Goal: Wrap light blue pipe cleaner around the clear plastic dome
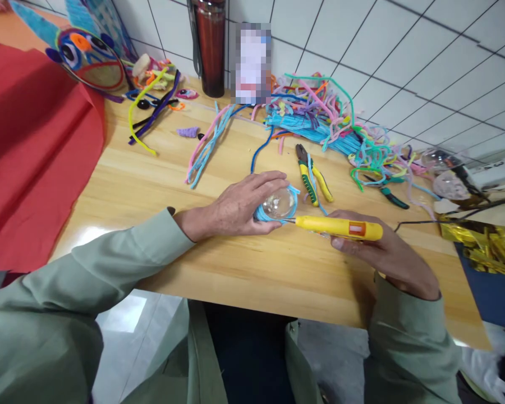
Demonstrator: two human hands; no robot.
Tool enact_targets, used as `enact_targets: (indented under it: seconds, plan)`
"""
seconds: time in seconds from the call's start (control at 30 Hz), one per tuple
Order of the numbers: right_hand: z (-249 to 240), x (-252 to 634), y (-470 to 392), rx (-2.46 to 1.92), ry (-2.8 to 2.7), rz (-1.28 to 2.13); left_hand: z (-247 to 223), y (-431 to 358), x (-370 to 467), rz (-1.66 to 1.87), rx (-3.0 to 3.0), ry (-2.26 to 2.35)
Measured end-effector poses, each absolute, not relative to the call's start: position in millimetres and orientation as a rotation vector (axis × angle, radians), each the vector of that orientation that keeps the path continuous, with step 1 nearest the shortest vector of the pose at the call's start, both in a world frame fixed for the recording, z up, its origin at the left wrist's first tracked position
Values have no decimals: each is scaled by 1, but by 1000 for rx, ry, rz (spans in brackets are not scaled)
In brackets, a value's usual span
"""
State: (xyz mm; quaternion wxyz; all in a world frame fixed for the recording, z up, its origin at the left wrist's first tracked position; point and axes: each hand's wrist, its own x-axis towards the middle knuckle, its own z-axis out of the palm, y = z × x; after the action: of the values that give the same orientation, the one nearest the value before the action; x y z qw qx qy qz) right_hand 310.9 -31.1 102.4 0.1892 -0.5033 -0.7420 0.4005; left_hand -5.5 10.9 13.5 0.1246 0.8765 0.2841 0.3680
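Observation:
My left hand (244, 205) is wrapped round a clear ball (279, 203) with light-blue pipe cleaner coiled about its edge. My right hand (368, 238) grips a yellow glue gun (340, 226), whose metal tip touches or nearly touches the lower right of the blue coil. Just beyond the ball lie yellow-and-green pliers (311, 177), with a light-blue strand across them. A dark-blue pipe cleaner (261, 151) runs away from the back of my left hand.
Pink and blue pipe cleaners (210, 146), a large tangled pile (315, 120), a red-brown bottle (211, 47) and a phone (251, 64) line the back. Red cloth (33, 163) covers the left. Second pliers (393, 197) and gold foil (480, 244) lie right.

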Motion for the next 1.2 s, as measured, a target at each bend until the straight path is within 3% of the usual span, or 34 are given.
enact_targets:
  seconds: [0.27,1.2]
  plan:
    - [95,308,-27,-1346,-2150,1266,12,12,-6,1067,2583,823]
    - [91,308,-27,-1309,-2207,1266,10,14,-7,1103,2613,777]
